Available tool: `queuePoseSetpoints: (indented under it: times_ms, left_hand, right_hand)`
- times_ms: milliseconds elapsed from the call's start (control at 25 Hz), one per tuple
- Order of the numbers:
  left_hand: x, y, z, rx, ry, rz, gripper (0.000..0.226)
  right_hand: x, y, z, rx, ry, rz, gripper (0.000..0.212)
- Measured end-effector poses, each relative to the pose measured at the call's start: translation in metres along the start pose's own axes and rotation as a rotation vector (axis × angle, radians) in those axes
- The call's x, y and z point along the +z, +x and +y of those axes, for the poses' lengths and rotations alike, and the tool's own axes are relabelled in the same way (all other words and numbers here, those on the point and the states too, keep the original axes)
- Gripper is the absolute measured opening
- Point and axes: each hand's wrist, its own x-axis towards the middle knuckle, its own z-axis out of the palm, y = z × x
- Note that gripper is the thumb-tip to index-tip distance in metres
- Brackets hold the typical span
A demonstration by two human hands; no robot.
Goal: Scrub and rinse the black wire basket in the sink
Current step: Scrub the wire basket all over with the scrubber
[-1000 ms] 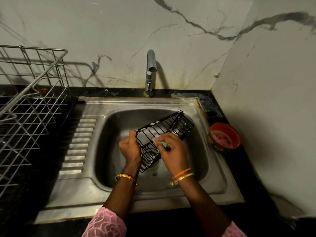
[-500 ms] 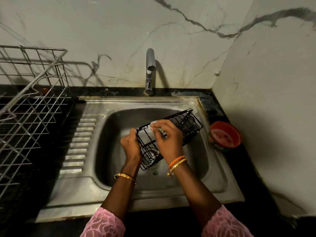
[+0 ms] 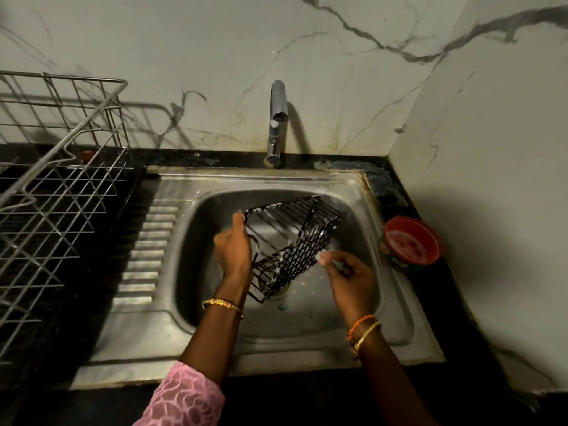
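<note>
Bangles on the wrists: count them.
3. One gold bangle on the left wrist; an orange beaded bangle and a thin gold one on the right wrist. Others may be hidden underneath.

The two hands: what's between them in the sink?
In the head view, the black wire basket, flecked with suds and tilted over the sink bowl, lies between them. The left hand grips its edge; the right hand, beside it, holds a small scrubber.
</note>
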Motion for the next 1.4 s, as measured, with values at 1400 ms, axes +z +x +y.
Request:
queuePoseSetpoints:
  times_ms: [1400]
  left_hand:
    - [-0.006,-0.011,0.027,-0.018,-0.180,-0.321,0.063]
  right_hand:
    - [0.055,0.113,-0.103,0.167,-0.037,0.076,0.014]
